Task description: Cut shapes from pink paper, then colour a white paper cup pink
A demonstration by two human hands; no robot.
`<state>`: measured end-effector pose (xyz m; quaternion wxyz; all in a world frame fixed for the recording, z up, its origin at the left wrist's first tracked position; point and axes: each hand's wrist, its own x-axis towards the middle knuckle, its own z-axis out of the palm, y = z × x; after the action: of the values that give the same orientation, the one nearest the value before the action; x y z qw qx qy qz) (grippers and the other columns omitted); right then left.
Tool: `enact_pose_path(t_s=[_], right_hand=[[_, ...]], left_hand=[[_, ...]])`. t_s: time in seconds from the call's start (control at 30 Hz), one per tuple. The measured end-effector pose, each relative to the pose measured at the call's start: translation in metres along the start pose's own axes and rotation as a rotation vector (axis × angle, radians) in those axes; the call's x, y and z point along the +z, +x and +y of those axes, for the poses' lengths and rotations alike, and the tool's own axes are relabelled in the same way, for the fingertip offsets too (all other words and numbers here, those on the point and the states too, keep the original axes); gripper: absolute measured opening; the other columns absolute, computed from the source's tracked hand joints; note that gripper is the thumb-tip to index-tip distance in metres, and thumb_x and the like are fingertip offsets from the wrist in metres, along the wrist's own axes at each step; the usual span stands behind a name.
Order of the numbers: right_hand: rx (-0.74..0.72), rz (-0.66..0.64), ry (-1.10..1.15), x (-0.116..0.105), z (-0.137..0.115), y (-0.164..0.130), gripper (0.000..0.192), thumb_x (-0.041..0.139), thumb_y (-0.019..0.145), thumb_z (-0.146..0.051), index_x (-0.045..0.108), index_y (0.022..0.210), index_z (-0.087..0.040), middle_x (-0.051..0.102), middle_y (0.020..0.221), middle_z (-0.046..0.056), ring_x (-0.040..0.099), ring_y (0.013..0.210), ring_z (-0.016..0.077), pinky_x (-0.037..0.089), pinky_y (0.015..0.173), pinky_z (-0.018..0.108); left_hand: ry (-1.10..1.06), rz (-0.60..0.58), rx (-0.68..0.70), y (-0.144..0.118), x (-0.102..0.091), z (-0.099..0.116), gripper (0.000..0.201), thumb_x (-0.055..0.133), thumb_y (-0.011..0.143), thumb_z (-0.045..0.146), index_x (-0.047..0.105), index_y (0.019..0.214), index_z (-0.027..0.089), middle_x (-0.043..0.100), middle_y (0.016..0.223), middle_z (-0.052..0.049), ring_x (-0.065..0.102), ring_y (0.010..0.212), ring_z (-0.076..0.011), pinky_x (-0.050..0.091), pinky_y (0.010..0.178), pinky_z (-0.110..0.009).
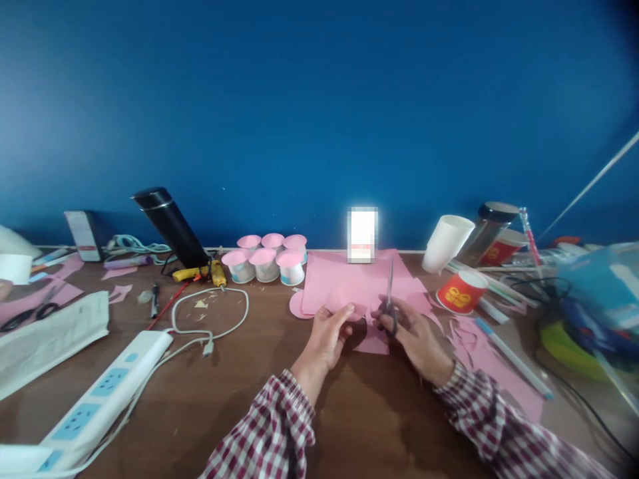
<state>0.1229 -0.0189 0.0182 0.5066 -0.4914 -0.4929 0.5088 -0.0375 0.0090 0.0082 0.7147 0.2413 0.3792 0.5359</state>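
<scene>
The right hand [418, 338] has its fingers round scissors [391, 283]. The left hand [325, 338], somewhat blurred, seems to pinch paper [356, 311]. Six cups [267, 269] stand near the worktop [259, 399]'s back edge.

Yellow emblem [456, 299] on red cup [463, 293], nothing legible

Over on the counter [200, 412], cups [267, 269] stand just left of the paper sheets [329, 283], a flask [170, 223] farther left; the power strip [120, 379] lies before the flask, scissors [391, 307] in the right hand [417, 342].
</scene>
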Motion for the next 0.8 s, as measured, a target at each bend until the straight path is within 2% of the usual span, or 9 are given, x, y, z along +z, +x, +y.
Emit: enact_pose_path(t_s=[0.2,0.33,0.5,0.67,0.8], right_hand=[[-0.083,-0.036,-0.062,0.005,0.015,0.003,0.050,0.066,0.074,-0.042,0.048,0.115,-0.020,0.054,0.071,-0.002,0.049,0.055,0.0105,0.043,0.046,0.023],[-0.118,-0.046,-0.100,0.007,0.017,0.001,0.043,0.070,0.071,-0.038,0.053,0.105,-0.019,0.054,0.072,-0.001,0.051,0.062,0.0120,0.042,0.050,0.022],[-0.138,-0.073,-0.137,0.007,0.017,-0.001,0.037,0.063,0.079,-0.039,0.051,0.107,-0.018,0.054,0.077,0.001,0.052,0.067,0.0125,0.044,0.055,0.023],[-0.150,-0.130,-0.209,0.006,0.017,-0.003,0.037,0.061,0.080,-0.039,0.053,0.110,-0.018,0.057,0.083,0.003,0.055,0.077,0.0156,0.046,0.069,0.028],[-0.128,-0.153,-0.229,0.005,0.018,-0.004,0.036,0.058,0.082,-0.040,0.054,0.110,-0.017,0.057,0.080,0.002,0.052,0.070,0.0138,0.045,0.064,0.026]], left_hand=[[-0.037,-0.008,0.089,0.004,-0.002,0.000,0.030,0.080,0.056,0.027,0.054,0.063,0.013,0.055,0.060,0.003,0.043,0.048,-0.0022,0.027,0.041,-0.014],[0.020,0.047,0.047,0.002,-0.001,0.001,0.034,0.080,0.055,0.032,0.053,0.064,0.014,0.054,0.057,0.004,0.041,0.043,-0.0015,0.027,0.040,-0.015],[0.052,0.073,0.044,0.001,0.000,0.000,0.035,0.080,0.056,0.034,0.056,0.071,0.014,0.055,0.060,0.004,0.044,0.044,-0.0021,0.031,0.042,-0.015],[0.034,0.092,0.056,0.004,-0.001,-0.005,0.034,0.078,0.058,0.034,0.057,0.074,0.013,0.055,0.057,0.003,0.046,0.044,-0.0037,0.037,0.044,-0.016],[0.027,0.102,0.071,0.003,0.001,-0.006,0.034,0.078,0.059,0.033,0.058,0.076,0.012,0.057,0.059,0.002,0.049,0.047,-0.0049,0.039,0.045,-0.016]])
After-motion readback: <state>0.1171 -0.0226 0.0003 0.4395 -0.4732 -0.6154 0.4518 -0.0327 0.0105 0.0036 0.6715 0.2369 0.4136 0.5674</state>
